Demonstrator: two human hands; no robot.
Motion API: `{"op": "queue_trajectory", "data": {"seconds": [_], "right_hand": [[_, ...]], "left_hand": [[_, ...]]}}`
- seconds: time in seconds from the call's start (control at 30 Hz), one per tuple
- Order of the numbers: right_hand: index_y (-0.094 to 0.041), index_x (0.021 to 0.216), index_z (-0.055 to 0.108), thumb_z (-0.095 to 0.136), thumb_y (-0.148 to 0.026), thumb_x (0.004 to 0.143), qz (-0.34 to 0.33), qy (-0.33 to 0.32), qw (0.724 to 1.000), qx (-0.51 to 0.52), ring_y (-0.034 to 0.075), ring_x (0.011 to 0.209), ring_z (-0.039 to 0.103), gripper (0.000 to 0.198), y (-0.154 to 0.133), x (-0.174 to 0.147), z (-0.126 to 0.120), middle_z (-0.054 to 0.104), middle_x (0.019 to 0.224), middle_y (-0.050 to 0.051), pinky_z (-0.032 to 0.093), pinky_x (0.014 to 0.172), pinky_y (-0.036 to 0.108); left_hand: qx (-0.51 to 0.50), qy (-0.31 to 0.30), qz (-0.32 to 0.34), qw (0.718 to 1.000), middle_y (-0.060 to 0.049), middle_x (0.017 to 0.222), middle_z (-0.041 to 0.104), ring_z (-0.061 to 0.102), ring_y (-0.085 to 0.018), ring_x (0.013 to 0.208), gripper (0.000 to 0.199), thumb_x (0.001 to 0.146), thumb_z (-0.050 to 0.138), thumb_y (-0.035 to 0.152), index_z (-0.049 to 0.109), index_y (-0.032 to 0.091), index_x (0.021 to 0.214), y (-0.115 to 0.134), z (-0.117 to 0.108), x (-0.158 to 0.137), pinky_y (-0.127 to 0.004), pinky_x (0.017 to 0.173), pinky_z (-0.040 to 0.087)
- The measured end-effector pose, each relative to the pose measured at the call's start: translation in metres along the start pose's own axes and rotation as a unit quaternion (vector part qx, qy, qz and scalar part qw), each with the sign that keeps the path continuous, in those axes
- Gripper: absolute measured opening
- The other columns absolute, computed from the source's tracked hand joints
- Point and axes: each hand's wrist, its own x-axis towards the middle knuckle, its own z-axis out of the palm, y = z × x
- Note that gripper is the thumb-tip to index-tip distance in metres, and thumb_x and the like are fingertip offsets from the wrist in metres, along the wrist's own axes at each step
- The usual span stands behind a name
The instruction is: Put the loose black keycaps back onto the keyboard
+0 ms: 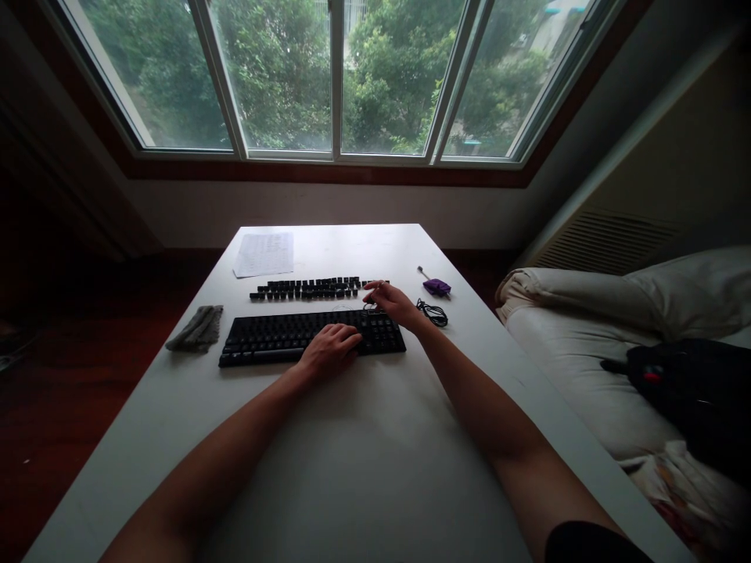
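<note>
A black keyboard (270, 335) lies across the white table. My left hand (330, 346) rests palm down on its lower right part, fingers stretched out and holding nothing I can see. Over the keyboard's upper right part, my right hand (394, 303) pinches a wire keycap puller (369, 307), its thin loops showing below the fingers. Which key it touches is too small to tell. Behind the keyboard, loose black keycaps (305, 289) stand in two long rows, their right end partly covered by my right hand.
The white table (352, 453) carries a grey cloth (199, 328) at left and a printed paper sheet (265, 254) behind. A coiled black cable (432, 313), a purple item (437, 287) and a small brush (423, 272) lie at right. A bed (563, 344) adjoins the right side.
</note>
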Motion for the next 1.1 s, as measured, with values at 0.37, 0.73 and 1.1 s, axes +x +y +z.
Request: {"op": "queue_trajectory", "data": {"seconds": [0.37, 0.73, 1.1], "right_hand": [[-0.021, 0.121, 0.060, 0.056, -0.038, 0.092, -0.025, 0.024, 0.998, -0.056, 0.014, 0.067, 0.063, 0.034, -0.007, -0.006, 0.009, 0.076, 0.089, 0.003, 0.044, 0.061, 0.024], [-0.022, 0.110, 0.064, 0.054, -0.035, 0.093, -0.033, 0.011, 0.987, -0.154, 0.015, 0.064, 0.061, 0.024, -0.011, -0.002, 0.013, 0.076, 0.085, 0.001, 0.044, 0.064, 0.025], [-0.022, 0.102, 0.066, 0.059, -0.036, 0.090, -0.038, -0.046, 0.990, -0.130, 0.017, 0.078, 0.068, 0.020, -0.004, -0.002, 0.014, 0.076, 0.089, 0.002, 0.048, 0.071, 0.026]], "left_hand": [[0.007, -0.003, -0.047, 0.999, -0.011, 0.134, 0.058, 0.055, -0.030, 0.118, 0.046, 0.087, 0.067, 0.036, 0.058, 0.025, 0.130, 0.004, -0.002, -0.001, -0.049, 0.102, 0.042], [0.002, 0.004, -0.050, 0.999, -0.011, 0.131, 0.059, 0.056, -0.030, 0.118, 0.045, 0.086, 0.068, 0.038, 0.059, 0.025, 0.129, -0.007, 0.000, -0.001, -0.048, 0.104, 0.043], [-0.018, 0.020, -0.054, 0.998, -0.009, 0.131, 0.063, 0.059, -0.028, 0.118, 0.045, 0.084, 0.071, 0.039, 0.063, 0.025, 0.126, -0.023, 0.002, -0.001, -0.047, 0.105, 0.044]]}}
